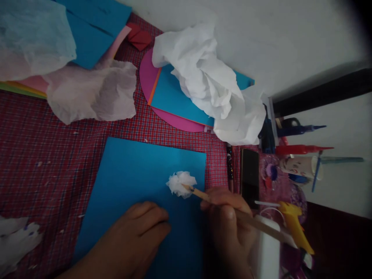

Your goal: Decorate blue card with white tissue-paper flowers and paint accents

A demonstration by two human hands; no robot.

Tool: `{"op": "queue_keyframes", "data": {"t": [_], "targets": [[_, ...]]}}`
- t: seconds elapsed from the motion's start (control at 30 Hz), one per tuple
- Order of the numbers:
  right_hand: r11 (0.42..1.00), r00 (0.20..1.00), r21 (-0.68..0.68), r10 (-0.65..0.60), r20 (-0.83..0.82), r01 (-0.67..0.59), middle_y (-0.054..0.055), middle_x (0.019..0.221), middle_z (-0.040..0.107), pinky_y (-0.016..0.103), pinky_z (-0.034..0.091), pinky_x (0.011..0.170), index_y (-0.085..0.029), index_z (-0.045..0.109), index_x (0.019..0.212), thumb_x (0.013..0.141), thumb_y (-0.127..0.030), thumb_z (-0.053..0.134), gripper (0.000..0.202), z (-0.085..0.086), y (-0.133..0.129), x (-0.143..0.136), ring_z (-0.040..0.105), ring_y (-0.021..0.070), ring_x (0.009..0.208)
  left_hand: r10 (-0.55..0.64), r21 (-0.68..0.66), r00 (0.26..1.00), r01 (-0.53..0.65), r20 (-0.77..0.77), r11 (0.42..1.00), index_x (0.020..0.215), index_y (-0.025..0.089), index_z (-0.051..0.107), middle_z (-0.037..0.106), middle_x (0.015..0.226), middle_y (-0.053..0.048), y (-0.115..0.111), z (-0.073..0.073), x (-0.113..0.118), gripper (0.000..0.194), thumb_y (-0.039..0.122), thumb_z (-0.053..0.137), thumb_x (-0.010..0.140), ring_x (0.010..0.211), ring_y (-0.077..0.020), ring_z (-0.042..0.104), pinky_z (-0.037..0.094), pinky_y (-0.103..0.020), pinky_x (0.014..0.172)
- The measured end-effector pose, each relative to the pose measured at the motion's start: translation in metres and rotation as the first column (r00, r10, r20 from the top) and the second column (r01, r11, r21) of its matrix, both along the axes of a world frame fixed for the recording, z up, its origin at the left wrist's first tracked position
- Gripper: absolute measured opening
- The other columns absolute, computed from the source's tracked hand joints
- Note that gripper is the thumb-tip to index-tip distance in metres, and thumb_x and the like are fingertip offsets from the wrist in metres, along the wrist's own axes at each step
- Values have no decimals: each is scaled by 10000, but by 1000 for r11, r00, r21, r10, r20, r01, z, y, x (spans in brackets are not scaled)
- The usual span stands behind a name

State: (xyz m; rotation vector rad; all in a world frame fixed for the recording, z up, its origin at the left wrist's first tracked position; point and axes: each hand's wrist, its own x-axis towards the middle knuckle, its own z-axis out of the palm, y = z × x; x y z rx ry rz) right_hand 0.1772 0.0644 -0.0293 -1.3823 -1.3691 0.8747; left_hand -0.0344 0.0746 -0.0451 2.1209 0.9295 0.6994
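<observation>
A sheet of blue paper (130, 170) lies before me on a checked cloth. Near its upper right corner sits a small ruffled clump of white tissue paper (180, 183). My right hand (229, 221) is closed around a pale wooden stick (200, 193), whose pointed end touches the clump; the stick slants down to the right past my fingers. Palm down on the blue sheet, my left hand (142, 228) rests below and left of the clump, its fingers slightly bent and holding nothing visible.
Crumpled white tissue (203, 73) lies over blue sheets and a pink disc (148, 73) near the wall. More tissue (95, 91) and coloured papers are at upper left. On the right are a phone (249, 172), a paper cup (299, 166) and a yellow glue gun (293, 221).
</observation>
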Motion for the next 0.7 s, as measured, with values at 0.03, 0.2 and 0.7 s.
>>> {"op": "queue_keyframes", "data": {"t": [0.03, 0.2, 0.7], "targets": [[999, 999, 2, -37, 8, 37, 10, 753, 623, 336, 499, 677, -245, 646, 976, 976, -220, 415, 233, 0, 0, 0, 598, 157, 730, 6, 4, 1000, -6, 2, 1000, 893, 220, 640, 704, 913, 26, -2, -2, 0, 299, 19, 422, 858, 792, -128, 602, 483, -232, 758], [993, 993, -25, -118, 15, 118, 3, 748, 630, 269, 467, 581, -230, 649, 970, 967, -197, 433, 218, -1, 2, -2, 575, 123, 655, 45, 14, 999, -46, 18, 999, 912, 228, 647, 702, 903, 8, -8, -10, 3, 321, 20, 416, 835, 812, -147, 609, 488, -254, 750], [1000, 999, 0, 24, 26, -24, 6, 753, 635, 332, 512, 665, -243, 638, 959, 953, -177, 426, 222, 3, 3, -4, 614, 156, 727, 7, -24, 999, -6, 36, 1000, 871, 203, 657, 700, 880, 10, 1, 1, 2, 316, 5, 411, 862, 770, -129, 597, 500, -238, 730]]}}
